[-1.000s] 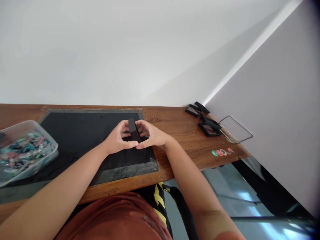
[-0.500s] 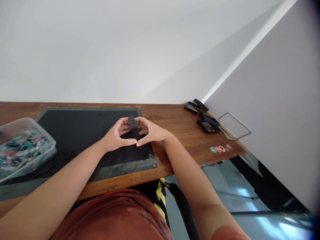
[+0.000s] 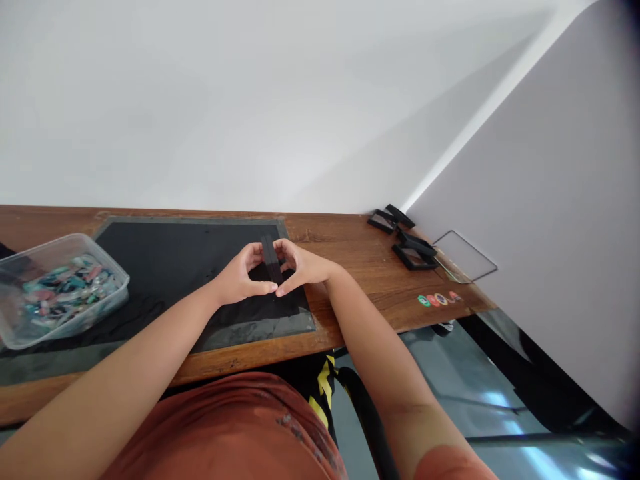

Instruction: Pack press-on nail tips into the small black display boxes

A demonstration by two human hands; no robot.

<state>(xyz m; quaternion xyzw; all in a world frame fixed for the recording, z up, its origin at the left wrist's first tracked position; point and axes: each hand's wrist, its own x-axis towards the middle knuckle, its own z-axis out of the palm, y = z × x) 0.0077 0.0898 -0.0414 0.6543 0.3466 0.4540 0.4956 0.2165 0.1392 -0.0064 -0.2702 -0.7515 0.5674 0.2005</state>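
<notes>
Between my hands a flat black box (image 3: pixel 271 259) stands on its narrow edge above the black mat (image 3: pixel 175 250). My left hand (image 3: pixel 245 275) grips it from the left, thumb at the near end and fingers curled toward the far side. From the right, my right hand (image 3: pixel 299 265) holds the same box, its thumb tip close to the left thumb. The box's broad faces are turned to the palms and hidden from me.
At the left, a clear plastic tub (image 3: pixel 116 293) holds many small coloured pieces. Several black boxes (image 3: pixel 415 252) lie at the back right corner, by a thin wire frame (image 3: pixel 470 257). Round stickers (image 3: pixel 440 299) sit near the right edge of the wooden table (image 3: pixel 345 240).
The view has shifted slightly, so the tub appears farther right. Both hands keep their hold on the black box, which looks almost unchanged.
</notes>
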